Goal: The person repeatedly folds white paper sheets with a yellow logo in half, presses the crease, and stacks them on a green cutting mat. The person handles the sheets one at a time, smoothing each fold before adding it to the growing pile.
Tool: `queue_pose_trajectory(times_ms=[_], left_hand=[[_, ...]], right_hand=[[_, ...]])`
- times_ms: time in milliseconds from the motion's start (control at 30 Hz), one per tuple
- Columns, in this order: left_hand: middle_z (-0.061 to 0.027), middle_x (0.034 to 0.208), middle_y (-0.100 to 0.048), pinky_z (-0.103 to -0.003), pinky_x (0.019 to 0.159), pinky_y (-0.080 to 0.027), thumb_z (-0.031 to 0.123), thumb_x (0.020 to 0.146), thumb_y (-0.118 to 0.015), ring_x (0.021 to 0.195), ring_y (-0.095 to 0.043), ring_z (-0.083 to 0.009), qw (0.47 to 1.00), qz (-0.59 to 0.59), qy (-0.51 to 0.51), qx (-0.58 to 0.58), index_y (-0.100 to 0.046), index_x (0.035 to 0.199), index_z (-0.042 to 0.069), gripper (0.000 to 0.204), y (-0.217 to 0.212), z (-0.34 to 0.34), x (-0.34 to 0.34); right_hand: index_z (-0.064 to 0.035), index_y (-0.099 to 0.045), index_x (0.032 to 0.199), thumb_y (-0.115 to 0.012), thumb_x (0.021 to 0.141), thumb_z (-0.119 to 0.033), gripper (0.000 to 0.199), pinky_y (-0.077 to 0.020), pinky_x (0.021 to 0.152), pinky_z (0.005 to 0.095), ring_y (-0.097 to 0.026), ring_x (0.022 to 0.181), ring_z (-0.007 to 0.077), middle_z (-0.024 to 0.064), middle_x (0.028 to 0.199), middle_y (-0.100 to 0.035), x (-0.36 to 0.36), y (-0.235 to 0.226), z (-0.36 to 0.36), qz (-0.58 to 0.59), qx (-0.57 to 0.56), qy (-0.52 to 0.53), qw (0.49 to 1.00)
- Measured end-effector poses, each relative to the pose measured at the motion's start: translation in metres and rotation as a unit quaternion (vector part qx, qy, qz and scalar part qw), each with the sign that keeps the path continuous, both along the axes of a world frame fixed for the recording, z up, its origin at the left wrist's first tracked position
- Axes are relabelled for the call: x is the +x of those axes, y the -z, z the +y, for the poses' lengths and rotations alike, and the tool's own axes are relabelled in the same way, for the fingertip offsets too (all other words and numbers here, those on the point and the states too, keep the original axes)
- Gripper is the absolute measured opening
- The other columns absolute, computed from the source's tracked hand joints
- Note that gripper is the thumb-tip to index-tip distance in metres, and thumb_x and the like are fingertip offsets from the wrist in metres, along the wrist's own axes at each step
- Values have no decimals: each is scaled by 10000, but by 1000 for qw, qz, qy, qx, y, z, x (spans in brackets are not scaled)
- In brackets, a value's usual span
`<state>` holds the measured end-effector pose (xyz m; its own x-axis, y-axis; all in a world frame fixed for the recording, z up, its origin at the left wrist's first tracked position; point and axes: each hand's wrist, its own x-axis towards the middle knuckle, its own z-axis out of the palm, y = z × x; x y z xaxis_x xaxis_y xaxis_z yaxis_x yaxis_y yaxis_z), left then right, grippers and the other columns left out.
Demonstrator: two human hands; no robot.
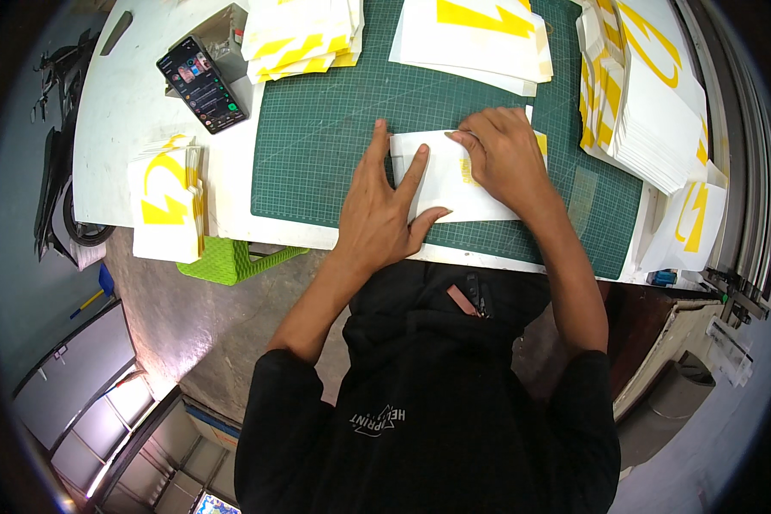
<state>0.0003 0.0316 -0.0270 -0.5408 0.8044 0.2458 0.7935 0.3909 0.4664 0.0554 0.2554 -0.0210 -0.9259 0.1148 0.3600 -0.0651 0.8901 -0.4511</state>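
A white folded paper piece with yellow print [437,182] lies on a green cutting mat [304,154] in front of me. My left hand [381,201] rests over its left end, fingers spread, with the index fingertip and thumb on the paper. At its upper edge, my right hand [507,158] is closed, fingers curled and thumb pressed against the paper there. The right hand hides part of the paper's right side, and a yellow corner shows beyond it.
Stacks of similar papers stand at the left [167,201], far left-centre [304,38], far middle [475,38] and right [638,94]. A phone with a lit screen [201,84] leans on a grey box [224,38]. A green stool [223,261] stands below the table's front edge.
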Motion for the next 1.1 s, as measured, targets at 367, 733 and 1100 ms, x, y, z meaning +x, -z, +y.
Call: queue_pose_trajectory(times_ms=[367, 733, 1100], left_hand=[[-450, 1619, -214, -598, 1147, -396, 497, 910, -762, 1408, -422, -586, 999, 20, -6, -27, -521, 1510, -32, 836, -3, 0, 1], [-381, 1635, -265, -685, 1192, -226, 669, 914, -665, 1458, -365, -513, 992, 72, -60, -86, -447, 1567, -3, 962, -2, -1, 4], [-304, 1687, -247, -732, 1221, -109, 697, 937, -608, 1567, -226, -501, 991, 66, -92, -70, -382, 1613, 23, 980, 1, -4, 2]], right_hand=[[-15, -715, 859, -795, 892, -121, 138, -447, 796, 433, -615, 804, 287, 126, 824, -656, 2, 9, -6, 50, 27, 13, 998], [-15, -741, 863, -831, 864, -126, 143, -446, 785, 426, -607, 829, 264, 117, 862, -639, 5, 14, -8, 81, 36, 27, 996], [-54, -746, 917, -832, 870, -171, 153, -432, 854, 438, -616, 870, 271, 86, 882, -637, 6, 11, -8, 82, 46, 47, 994]])
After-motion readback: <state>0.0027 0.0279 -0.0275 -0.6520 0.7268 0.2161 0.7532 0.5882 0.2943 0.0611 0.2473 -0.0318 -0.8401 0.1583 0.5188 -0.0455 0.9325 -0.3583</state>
